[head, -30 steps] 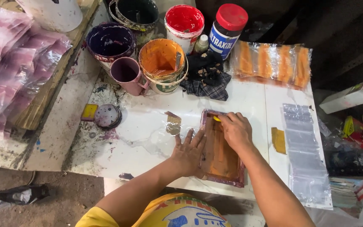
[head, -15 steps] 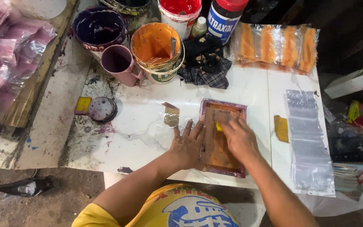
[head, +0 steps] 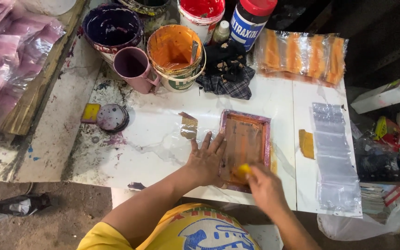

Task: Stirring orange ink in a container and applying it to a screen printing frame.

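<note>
A small wooden-framed printing screen, stained orange and purple, lies flat on the white table. My left hand presses flat on the frame's left edge, fingers spread. My right hand grips a small yellow squeegee at the near end of the screen. A clear plastic bag seems to lie under the frame.
Paint buckets stand at the back: orange, purple, red. Beside them are a purple mug, a dark rag and a jar with a red lid. Orange-printed bags lie at back right, clear bags at right.
My right hand has dragged the yellow squeegee from the far end of the screen down to its near end. The left hand stays pressed on the frame.
</note>
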